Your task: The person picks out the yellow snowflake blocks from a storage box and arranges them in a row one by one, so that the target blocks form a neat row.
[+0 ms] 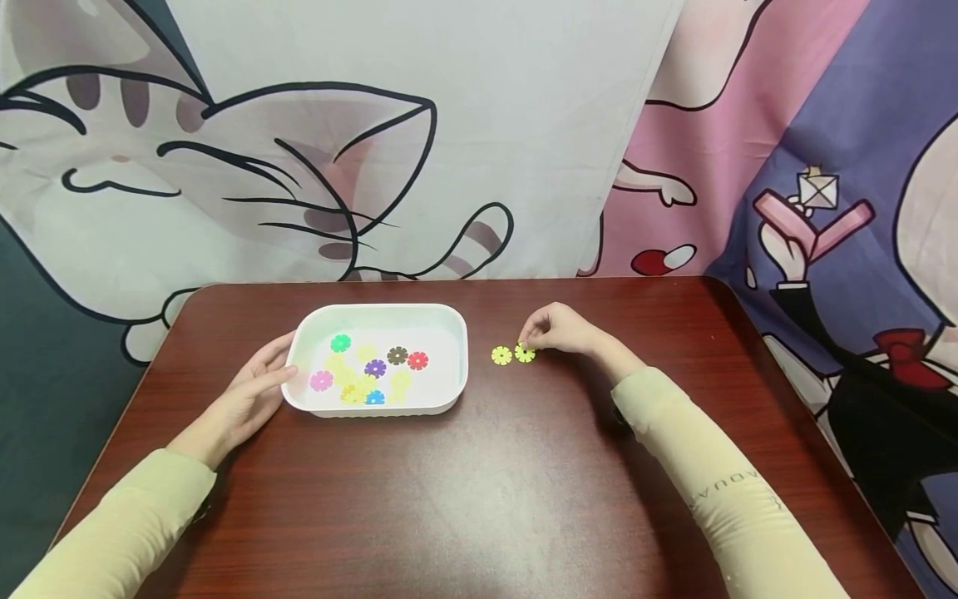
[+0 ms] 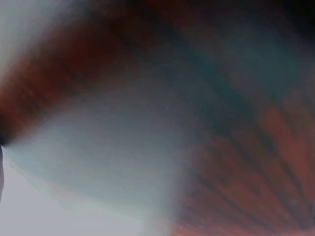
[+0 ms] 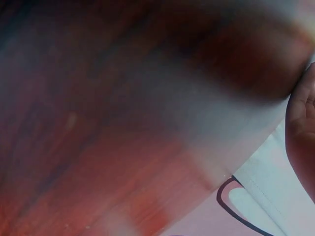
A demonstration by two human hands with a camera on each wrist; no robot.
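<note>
My left hand point(image 1: 254, 393) grips the left end of a white plastic tray point(image 1: 374, 311), its thumb over the rim and its fingers along the outer wall. Inside lie several flower-shaped plastic discs: a green disc point(image 1: 340, 343), a pink disc point(image 1: 322, 381), a purple disc point(image 1: 375, 368), a red disc point(image 1: 417, 361), a blue disc point(image 1: 375, 398), a dark brown disc point(image 1: 397, 356) and several yellow ones. Right of the tray, my right hand point(image 1: 557, 329) pinches a yellow flower-shaped disc point(image 1: 526, 355) at the tabletop. Beside it lies another yellow disc point(image 1: 501, 355).
The dark reddish wooden table point(image 1: 479, 499) ends at a back edge against a hanging cartoon-print cloth point(image 1: 479, 125). Both wrist views are largely blurred; the right one shows part of the hand point(image 3: 302, 123) at its right edge.
</note>
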